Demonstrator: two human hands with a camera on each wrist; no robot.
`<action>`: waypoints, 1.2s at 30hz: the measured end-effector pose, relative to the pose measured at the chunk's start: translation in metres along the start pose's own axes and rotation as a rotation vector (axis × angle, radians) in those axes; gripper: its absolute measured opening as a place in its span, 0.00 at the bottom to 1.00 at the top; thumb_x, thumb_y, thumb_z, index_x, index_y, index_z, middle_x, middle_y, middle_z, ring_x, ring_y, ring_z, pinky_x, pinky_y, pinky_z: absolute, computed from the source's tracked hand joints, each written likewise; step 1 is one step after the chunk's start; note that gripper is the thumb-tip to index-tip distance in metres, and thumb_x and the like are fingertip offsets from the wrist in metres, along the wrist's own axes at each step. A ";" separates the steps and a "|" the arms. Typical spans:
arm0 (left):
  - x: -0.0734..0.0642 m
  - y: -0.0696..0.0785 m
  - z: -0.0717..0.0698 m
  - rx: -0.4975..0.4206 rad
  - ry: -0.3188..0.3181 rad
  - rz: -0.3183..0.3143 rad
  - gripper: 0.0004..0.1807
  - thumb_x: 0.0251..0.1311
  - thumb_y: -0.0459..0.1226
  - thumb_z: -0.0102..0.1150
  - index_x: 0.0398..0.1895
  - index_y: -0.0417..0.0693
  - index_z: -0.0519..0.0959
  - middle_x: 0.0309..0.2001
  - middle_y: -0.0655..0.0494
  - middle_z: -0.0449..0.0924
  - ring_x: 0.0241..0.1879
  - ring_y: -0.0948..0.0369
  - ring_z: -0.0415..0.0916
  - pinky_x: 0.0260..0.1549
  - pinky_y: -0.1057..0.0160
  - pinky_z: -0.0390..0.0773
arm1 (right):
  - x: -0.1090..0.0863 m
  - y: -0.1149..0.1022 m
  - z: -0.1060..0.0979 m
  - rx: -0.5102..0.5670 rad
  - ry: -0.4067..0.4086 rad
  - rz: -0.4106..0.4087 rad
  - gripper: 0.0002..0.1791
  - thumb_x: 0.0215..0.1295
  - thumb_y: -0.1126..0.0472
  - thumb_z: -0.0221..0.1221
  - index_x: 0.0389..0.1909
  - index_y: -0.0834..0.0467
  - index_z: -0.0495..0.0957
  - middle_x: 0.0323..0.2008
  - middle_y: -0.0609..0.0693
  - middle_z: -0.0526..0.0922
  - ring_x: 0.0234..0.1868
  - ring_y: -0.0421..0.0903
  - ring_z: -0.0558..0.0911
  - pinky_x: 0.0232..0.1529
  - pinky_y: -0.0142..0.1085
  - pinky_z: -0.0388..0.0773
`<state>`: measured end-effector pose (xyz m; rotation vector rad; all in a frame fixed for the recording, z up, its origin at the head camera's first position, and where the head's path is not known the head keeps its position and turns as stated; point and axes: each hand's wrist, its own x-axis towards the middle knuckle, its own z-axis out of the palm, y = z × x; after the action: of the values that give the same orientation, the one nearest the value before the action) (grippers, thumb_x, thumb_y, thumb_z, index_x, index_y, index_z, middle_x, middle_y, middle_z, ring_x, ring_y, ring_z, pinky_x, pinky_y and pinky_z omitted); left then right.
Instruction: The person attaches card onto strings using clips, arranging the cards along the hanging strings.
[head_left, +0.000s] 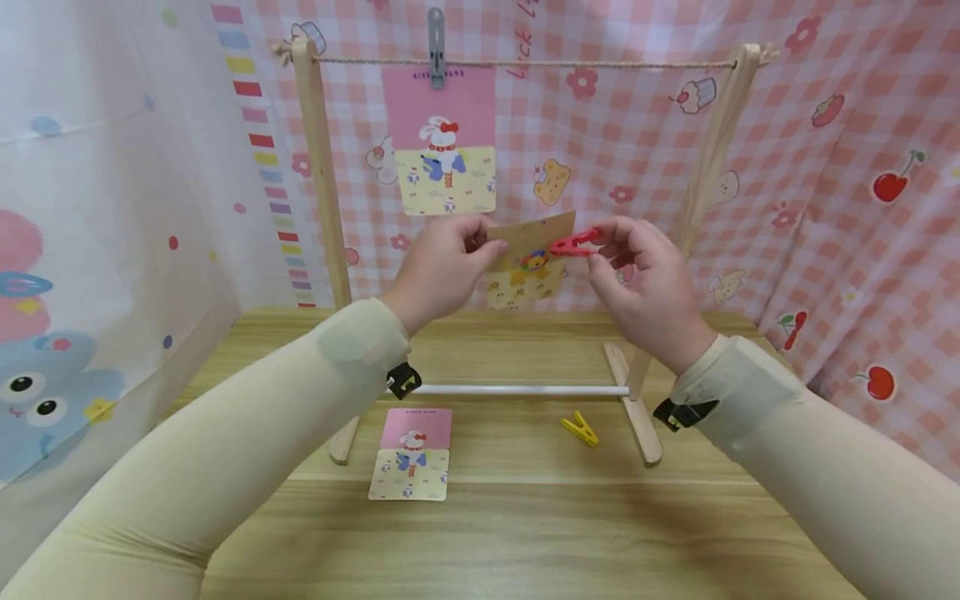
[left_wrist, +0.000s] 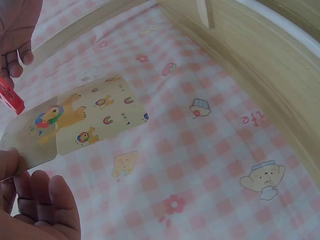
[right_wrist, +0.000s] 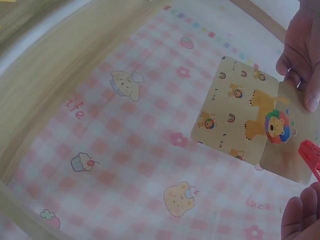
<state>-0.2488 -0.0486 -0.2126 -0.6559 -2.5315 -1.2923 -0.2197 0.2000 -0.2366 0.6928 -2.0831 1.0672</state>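
My left hand [head_left: 447,265] pinches the left edge of a tan card [head_left: 525,275] with a rainbow-maned lion on it, held up below the string. In the left wrist view the thumb lies on the card's [left_wrist: 95,115] plain end. My right hand [head_left: 645,279] pinches a red clothespin [head_left: 576,242] by its handle end, its tip pointing at the card's right side. In the right wrist view the red clothespin [right_wrist: 310,154] overlaps the card's [right_wrist: 240,115] plain part. Above, a pink and yellow rabbit card [head_left: 442,183] hangs from the string [head_left: 585,63] by a grey clothespin [head_left: 437,42].
Wooden posts [head_left: 321,167] carry the string, and a white rod [head_left: 517,390] joins them low down. On the wooden table [head_left: 510,533] lie another rabbit card [head_left: 410,467] and a yellow clothespin [head_left: 581,428]. Checked pink cloth [head_left: 637,133] hangs behind.
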 end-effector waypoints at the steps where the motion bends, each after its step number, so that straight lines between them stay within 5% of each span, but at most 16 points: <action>1: 0.000 0.001 0.000 -0.006 0.000 -0.001 0.09 0.77 0.43 0.59 0.41 0.49 0.83 0.33 0.53 0.80 0.28 0.60 0.68 0.26 0.65 0.68 | 0.001 0.000 0.000 0.002 0.005 -0.003 0.13 0.69 0.71 0.60 0.52 0.67 0.82 0.43 0.57 0.84 0.38 0.38 0.77 0.37 0.27 0.71; 20: -0.006 0.020 0.003 0.040 -0.041 -0.021 0.08 0.77 0.45 0.59 0.43 0.52 0.84 0.37 0.57 0.85 0.33 0.59 0.74 0.29 0.64 0.74 | 0.010 -0.012 -0.012 -0.020 0.046 -0.026 0.14 0.71 0.70 0.59 0.55 0.68 0.80 0.46 0.58 0.84 0.42 0.38 0.77 0.42 0.25 0.74; 36: 0.008 0.038 -0.009 0.032 0.060 0.033 0.10 0.77 0.46 0.60 0.44 0.50 0.82 0.40 0.57 0.85 0.34 0.60 0.73 0.30 0.66 0.74 | 0.024 -0.024 -0.022 -0.045 0.124 -0.084 0.14 0.72 0.68 0.58 0.55 0.68 0.80 0.46 0.58 0.84 0.43 0.34 0.77 0.46 0.24 0.75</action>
<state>-0.2375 -0.0339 -0.1769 -0.6390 -2.4777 -1.2390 -0.2105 0.2029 -0.1969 0.6691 -1.9493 0.9891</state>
